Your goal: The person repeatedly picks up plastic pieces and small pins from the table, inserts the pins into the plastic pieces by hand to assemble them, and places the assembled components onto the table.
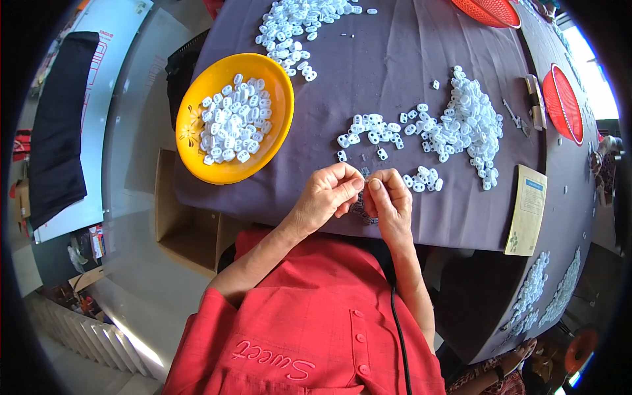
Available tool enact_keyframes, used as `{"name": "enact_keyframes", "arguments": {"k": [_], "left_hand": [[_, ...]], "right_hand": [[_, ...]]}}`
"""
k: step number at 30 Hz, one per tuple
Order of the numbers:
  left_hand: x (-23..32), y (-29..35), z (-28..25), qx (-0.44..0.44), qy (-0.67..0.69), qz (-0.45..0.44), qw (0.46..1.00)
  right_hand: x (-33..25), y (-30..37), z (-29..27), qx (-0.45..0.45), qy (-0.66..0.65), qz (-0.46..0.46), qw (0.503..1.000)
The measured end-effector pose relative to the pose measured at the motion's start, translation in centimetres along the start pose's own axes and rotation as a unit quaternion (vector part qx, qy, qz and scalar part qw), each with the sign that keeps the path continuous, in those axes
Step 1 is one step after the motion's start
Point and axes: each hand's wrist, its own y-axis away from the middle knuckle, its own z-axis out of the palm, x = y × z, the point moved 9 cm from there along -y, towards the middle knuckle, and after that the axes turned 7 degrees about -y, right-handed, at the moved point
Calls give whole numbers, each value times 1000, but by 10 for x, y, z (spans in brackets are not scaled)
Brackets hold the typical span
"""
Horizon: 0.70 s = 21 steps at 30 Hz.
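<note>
My left hand point(332, 191) and my right hand point(390, 201) meet at the table's near edge, fingertips almost touching. Each is closed in a pinch; whatever lies between the fingers is too small to make out. Under them, partly hidden, is a little heap of dark grey small parts point(359, 209). Just beyond my fingers lie loose white oval plastic pieces with two openings point(374, 137). A small cluster of the same pieces point(423, 179) sits right beside my right hand. Farther right is a large pile of them point(471, 122).
A yellow bowl point(280, 141) of white pieces stands at the left, near another pile point(289, 26). Right of the big pile are a small metal tool point(517, 118), a tan packet point(526, 210) and a red basket point(563, 105). Another person's hand point(520, 354) shows at lower right.
</note>
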Motion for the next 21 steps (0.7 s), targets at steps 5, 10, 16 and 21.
{"name": "enact_keyframes", "arguments": {"k": [5,10,16,21], "left_hand": [[18,4,-2,61,-109,83,989],[27,8,-4,100,-216,161,958],[20,11,3,90,-149,119,977],[20,11,7,99,-142,118,978]], "right_hand": [[6,1,0,-6,-44,41,998],[9,2,4,-15,-109,63,992],[1,1,3,-25,-78,10,997],[6,4,-2,1,-105,49,993]]}}
